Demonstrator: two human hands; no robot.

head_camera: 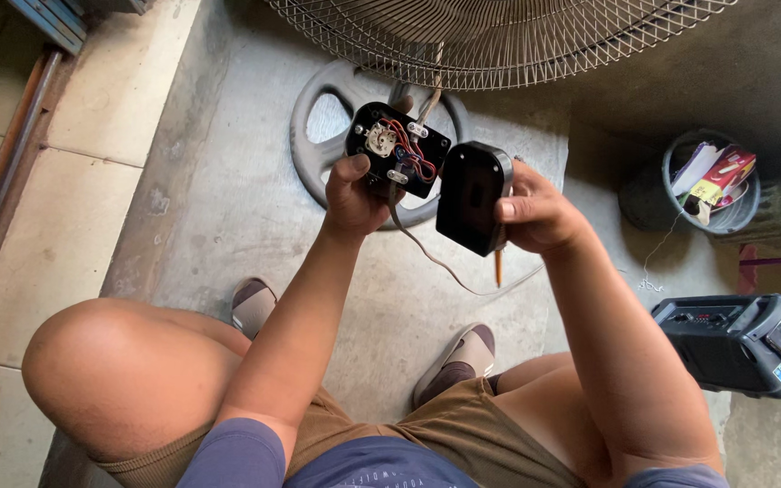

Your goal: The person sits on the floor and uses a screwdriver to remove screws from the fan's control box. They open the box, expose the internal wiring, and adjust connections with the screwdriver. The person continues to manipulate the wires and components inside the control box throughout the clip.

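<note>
My left hand (354,194) grips an opened black switch housing (397,147) with red wires and a round white part showing inside. My right hand (540,212) holds the black oval cover (472,194) beside it, hollow side toward me, along with a thin tool whose orange handle (498,267) pokes out below the hand. A grey cable (436,260) runs from the housing down and off to the right. Both parts hang above the fan's round grey base (318,136).
A wire fan guard (499,41) fills the top. A round bucket (711,185) with packets stands at right, a black portable speaker (738,343) below it. My knees and sandalled feet (458,357) rest on the concrete floor; tiles lie at left.
</note>
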